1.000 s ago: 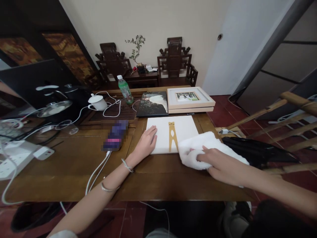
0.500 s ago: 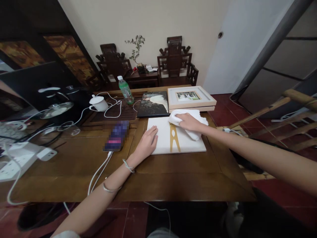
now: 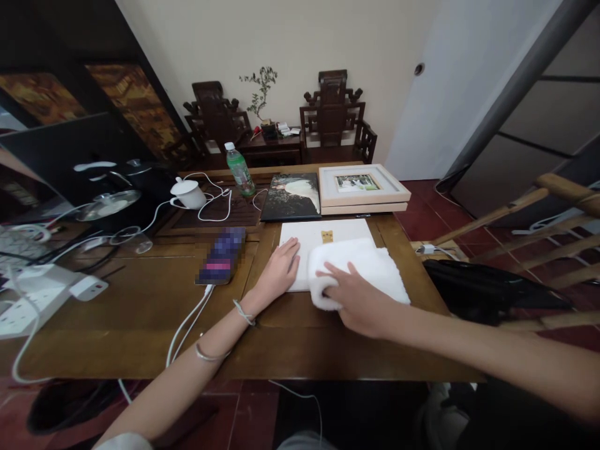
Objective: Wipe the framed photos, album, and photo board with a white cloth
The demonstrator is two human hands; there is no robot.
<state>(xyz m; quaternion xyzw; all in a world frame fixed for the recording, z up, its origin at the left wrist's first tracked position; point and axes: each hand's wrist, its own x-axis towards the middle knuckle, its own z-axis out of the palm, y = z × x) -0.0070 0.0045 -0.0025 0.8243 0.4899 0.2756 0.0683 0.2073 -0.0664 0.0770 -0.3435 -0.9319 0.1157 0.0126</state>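
A flat white panel (image 3: 304,232) lies on the wooden table before me. Across its left edge rests my left hand (image 3: 277,272), fingers stretched out and flat. My right hand (image 3: 359,301) grips a bunched white towel (image 3: 359,255) and presses it over the panel's near right part, with some of the towel overhanging the near and right edges. Only the top end of a gold-coloured A-shaped piece (image 3: 327,236) on the panel shows; the towel covers its legs.
Behind the panel lie a dark picture board (image 3: 291,197) and stacked light wooden frames (image 3: 364,187). A green-labelled bottle (image 3: 240,170), a lidded white cup (image 3: 187,194) and a phone (image 3: 222,256) with its cable stand left. A power strip (image 3: 35,300) is farther left.
My right hand has drawn the towel from the panel's far side toward me, covering the legs of the gold piece and baring its top. My left hand has stayed in place.
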